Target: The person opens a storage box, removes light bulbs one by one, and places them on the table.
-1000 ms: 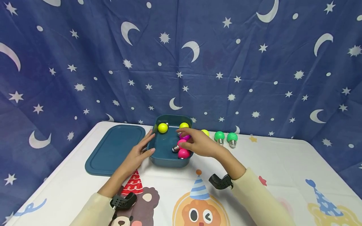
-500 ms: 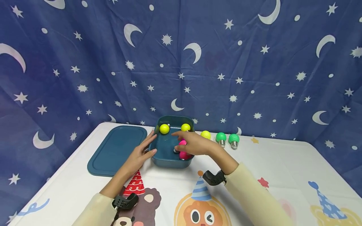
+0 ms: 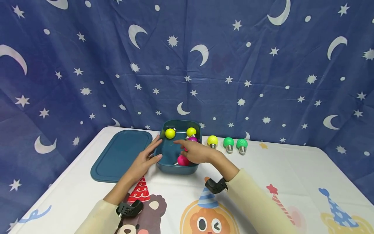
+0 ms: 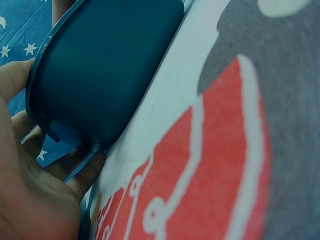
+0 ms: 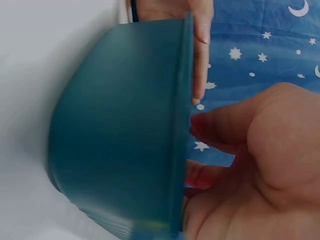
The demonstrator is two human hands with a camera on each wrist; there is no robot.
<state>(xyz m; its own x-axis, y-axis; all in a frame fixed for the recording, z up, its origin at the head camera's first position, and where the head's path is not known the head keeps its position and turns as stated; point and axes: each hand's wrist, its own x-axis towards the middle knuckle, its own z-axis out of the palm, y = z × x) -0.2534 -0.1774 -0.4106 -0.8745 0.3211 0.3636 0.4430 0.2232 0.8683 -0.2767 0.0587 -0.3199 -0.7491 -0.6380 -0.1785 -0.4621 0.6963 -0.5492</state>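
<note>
A dark teal plastic box (image 3: 172,169) stands in the middle of the table, holding several small round light bulbs. My left hand (image 3: 142,164) rests against its left side, fingers spread along the rim. The left wrist view shows the thumb (image 4: 17,77) at the rim and other fingers lower on the outer wall. My right hand (image 3: 197,152) reaches over the right rim, index finger extended and thumb apart from it. Under this hand lie a pink bulb (image 3: 182,160) and a partly covered purple bulb (image 3: 192,139). The box wall hides its fingertips in the right wrist view.
Inside the box sit a left yellow bulb (image 3: 170,133) and a right yellow bulb (image 3: 191,131). Outside, a third yellow bulb (image 3: 212,140) and two green ones, a left green bulb (image 3: 228,142) among them, stand in a row. A teal lid (image 3: 122,156) lies at the left.
My right hand has moved left and slightly down over the box. The front pink bulb has shifted left, its metal base now pointing left. My left hand stays at the box's side.
</note>
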